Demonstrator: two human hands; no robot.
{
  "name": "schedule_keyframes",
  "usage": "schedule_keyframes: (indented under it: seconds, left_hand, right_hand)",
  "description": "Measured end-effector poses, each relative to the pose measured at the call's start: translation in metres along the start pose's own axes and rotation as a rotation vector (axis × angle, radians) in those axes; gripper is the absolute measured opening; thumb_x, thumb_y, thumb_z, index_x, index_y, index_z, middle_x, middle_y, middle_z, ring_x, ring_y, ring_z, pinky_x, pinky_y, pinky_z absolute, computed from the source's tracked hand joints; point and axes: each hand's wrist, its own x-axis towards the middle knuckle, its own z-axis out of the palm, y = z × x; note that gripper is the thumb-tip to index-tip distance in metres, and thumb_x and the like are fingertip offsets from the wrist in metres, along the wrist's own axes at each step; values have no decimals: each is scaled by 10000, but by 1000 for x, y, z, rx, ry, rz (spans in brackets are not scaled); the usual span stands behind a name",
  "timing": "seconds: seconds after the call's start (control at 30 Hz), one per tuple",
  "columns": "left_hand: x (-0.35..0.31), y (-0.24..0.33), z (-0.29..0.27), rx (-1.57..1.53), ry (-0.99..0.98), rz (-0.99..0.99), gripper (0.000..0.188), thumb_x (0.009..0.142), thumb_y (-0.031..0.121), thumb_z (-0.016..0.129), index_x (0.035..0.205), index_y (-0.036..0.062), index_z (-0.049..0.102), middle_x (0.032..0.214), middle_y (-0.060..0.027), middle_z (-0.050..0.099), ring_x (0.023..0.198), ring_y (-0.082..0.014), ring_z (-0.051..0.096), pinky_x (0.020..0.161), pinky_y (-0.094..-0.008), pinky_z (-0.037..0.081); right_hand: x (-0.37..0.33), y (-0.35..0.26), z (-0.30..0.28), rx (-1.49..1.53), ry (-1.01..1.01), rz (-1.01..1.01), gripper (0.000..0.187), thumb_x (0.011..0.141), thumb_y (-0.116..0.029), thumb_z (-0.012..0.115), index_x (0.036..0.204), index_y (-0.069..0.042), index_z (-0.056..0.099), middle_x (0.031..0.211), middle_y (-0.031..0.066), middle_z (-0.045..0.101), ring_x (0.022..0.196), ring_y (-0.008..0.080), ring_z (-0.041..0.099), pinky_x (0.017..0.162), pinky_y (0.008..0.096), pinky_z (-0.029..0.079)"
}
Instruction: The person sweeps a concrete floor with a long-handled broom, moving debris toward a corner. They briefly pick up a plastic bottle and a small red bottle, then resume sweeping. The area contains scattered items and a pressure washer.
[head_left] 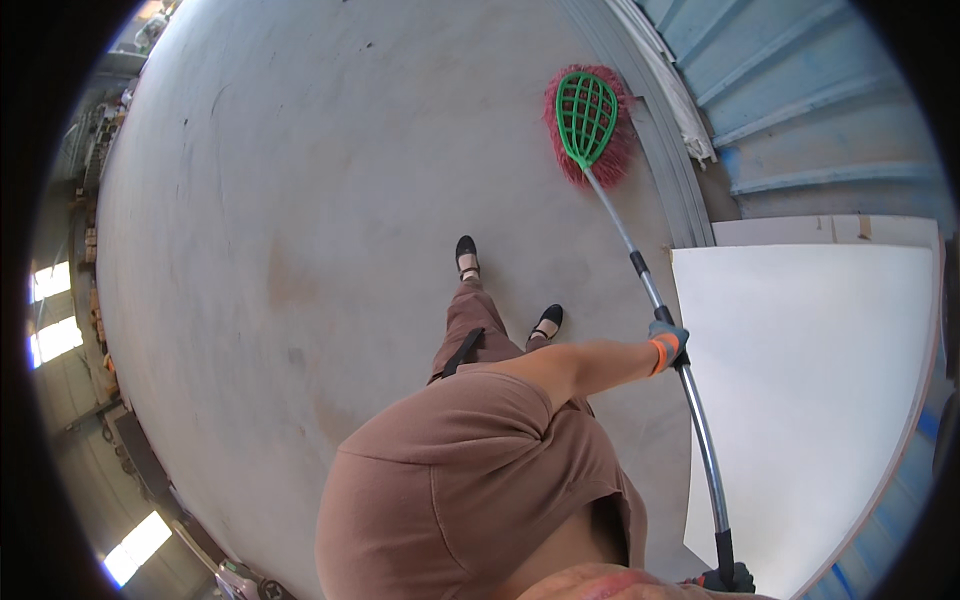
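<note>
Grey strips (668, 170) beside mop head (588, 118)

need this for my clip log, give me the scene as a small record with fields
tool: mop with metal pole, green openwork frame, pinkish-red fringe
mop head: on grey floor, beside long grey strips
left hand: gloved, orange cuff, closed around the pole partway along
right hand: gloved, at the pole's near end, partly cut off by the lower edge
right side: white panel; blue ribbed wall
</note>
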Motion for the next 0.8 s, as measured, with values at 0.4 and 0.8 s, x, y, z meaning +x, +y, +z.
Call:
schedule_keyframes:
  seconds: [0.4, 0.8]
  left_hand:
    - [137, 284, -364, -473, 53, 100, 191, 873, 207, 593, 863, 59, 472, 661, -82, 511, 493, -222, 564, 419, -370, 508]
    - [151, 333, -776, -974, 626, 95, 139, 872, 116, 563, 882, 136, 426, 580, -43, 420, 422, -181, 422, 401, -331, 441]
  right_hand:
    - [-133, -135, 400, 149, -438, -150, 182, 825, 68, 464, 675, -31, 438, 783, 89, 464, 619, 186, 473, 487, 304, 405]
    - [-348, -318, 645, 1105, -978, 821, 75, 827, -41, 468, 885, -82, 443, 715, 56, 463, 619, 185, 481, 723, 476, 512]
